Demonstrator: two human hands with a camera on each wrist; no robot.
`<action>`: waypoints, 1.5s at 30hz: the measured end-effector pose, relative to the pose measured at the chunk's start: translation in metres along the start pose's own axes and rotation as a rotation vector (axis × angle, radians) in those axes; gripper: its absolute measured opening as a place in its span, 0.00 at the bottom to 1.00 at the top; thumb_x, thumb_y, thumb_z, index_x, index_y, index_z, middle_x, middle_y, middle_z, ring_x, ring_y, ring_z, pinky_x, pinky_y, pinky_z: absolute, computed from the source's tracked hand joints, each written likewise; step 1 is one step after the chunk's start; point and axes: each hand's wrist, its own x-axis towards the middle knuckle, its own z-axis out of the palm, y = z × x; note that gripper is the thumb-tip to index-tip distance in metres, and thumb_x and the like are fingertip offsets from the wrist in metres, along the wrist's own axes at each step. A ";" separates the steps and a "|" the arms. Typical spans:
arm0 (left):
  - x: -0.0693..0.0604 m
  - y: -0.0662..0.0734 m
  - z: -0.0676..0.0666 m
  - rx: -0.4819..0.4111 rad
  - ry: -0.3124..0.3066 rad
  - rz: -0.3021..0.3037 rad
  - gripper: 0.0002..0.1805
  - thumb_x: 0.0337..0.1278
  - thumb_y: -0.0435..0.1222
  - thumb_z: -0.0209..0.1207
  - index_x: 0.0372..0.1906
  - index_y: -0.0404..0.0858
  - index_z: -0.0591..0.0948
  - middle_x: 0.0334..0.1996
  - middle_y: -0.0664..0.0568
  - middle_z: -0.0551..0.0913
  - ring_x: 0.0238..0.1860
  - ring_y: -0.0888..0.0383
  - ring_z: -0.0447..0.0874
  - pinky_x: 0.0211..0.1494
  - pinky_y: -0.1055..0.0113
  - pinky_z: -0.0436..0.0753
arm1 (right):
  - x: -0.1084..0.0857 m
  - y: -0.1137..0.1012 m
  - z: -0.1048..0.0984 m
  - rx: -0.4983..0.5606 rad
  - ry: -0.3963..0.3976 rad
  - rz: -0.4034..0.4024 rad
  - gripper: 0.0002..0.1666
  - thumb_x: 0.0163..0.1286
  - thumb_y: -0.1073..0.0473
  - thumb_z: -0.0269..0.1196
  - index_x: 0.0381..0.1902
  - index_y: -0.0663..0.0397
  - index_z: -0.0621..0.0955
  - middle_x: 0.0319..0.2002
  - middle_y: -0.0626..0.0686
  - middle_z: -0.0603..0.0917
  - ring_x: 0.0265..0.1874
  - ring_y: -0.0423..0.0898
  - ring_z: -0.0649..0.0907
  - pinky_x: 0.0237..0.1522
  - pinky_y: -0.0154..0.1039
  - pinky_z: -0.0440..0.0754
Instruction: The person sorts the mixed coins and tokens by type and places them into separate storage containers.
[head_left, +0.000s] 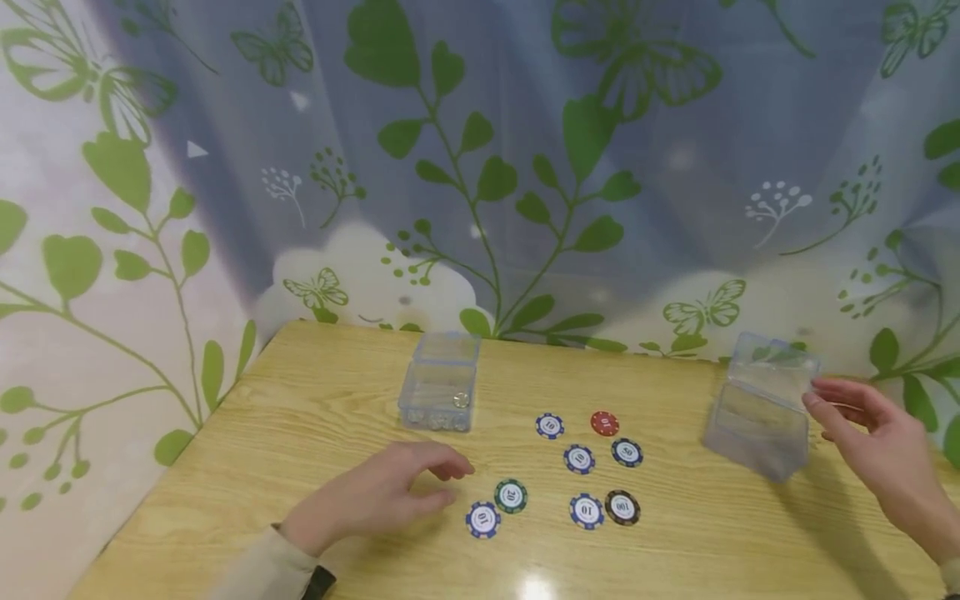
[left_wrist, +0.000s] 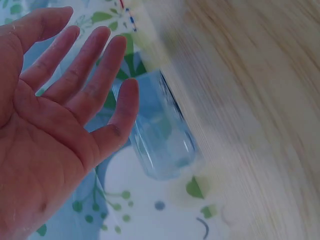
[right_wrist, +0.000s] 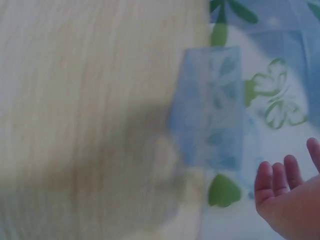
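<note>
My left hand (head_left: 382, 492) hovers over the table with relaxed fingers and holds nothing. Closest to it lie a green 20 poker chip (head_left: 511, 495) and a blue 10 poker chip (head_left: 483, 519). Behind that hand stands a clear plastic box (head_left: 408, 392), lid raised, with several coins (head_left: 461, 400) inside. My right hand (head_left: 877, 442), fingers loosely bent, is beside a second clear box (head_left: 757, 433) whose lid is also up; nothing shows inside. In the right wrist view, the right hand (right_wrist: 285, 192) appears apart from that box. The left wrist view shows the left palm (left_wrist: 50, 135) bare.
Between the boxes lie more poker chips: a red 10 (head_left: 604, 423), a dark 50 (head_left: 627, 452), a black 100 (head_left: 622, 507) and several blue 10s (head_left: 580, 459). A patterned curtain (head_left: 525, 208) hangs along the back edge of the wooden table (head_left: 315, 392).
</note>
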 end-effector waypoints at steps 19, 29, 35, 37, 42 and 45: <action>0.042 0.016 0.027 0.081 -0.208 -0.020 0.30 0.69 0.48 0.59 0.74 0.52 0.71 0.64 0.58 0.80 0.61 0.64 0.78 0.66 0.63 0.79 | 0.001 0.042 -0.007 -0.129 -0.504 0.239 0.45 0.81 0.42 0.54 0.81 0.61 0.52 0.76 0.75 0.51 0.41 0.19 0.81 0.43 0.35 0.87; 0.058 0.018 0.031 0.091 -0.275 -0.079 0.33 0.60 0.49 0.70 0.70 0.55 0.75 0.59 0.59 0.75 0.49 0.68 0.77 0.55 0.70 0.80 | -0.005 0.039 0.007 -0.063 -0.551 0.149 0.42 0.81 0.47 0.56 0.81 0.56 0.52 0.77 0.70 0.57 0.47 0.14 0.75 0.44 0.38 0.87; 0.062 0.015 0.031 0.088 -0.250 -0.111 0.31 0.52 0.46 0.76 0.63 0.52 0.81 0.57 0.59 0.73 0.50 0.68 0.76 0.55 0.72 0.79 | -0.006 0.040 0.011 0.014 -0.542 0.110 0.40 0.81 0.52 0.57 0.81 0.50 0.53 0.71 0.42 0.66 0.52 0.12 0.72 0.45 0.36 0.87; 0.063 0.014 0.031 0.096 -0.237 -0.124 0.32 0.51 0.46 0.76 0.63 0.51 0.81 0.57 0.58 0.73 0.50 0.67 0.76 0.56 0.71 0.79 | -0.007 0.042 0.011 0.020 -0.546 0.103 0.40 0.80 0.52 0.57 0.81 0.48 0.53 0.69 0.36 0.66 0.53 0.12 0.72 0.45 0.35 0.86; 0.063 0.012 0.032 0.107 -0.211 -0.155 0.31 0.50 0.47 0.76 0.62 0.50 0.82 0.57 0.57 0.72 0.48 0.66 0.74 0.56 0.69 0.79 | -0.010 0.044 0.010 0.019 -0.540 0.064 0.39 0.81 0.54 0.57 0.82 0.49 0.53 0.64 0.24 0.64 0.54 0.12 0.71 0.46 0.31 0.85; 0.064 0.012 0.033 0.090 -0.199 -0.165 0.27 0.50 0.45 0.77 0.58 0.50 0.84 0.55 0.57 0.73 0.47 0.65 0.74 0.55 0.70 0.78 | -0.012 0.045 0.011 0.004 -0.534 0.051 0.38 0.81 0.55 0.56 0.81 0.52 0.54 0.64 0.22 0.64 0.54 0.11 0.70 0.46 0.28 0.84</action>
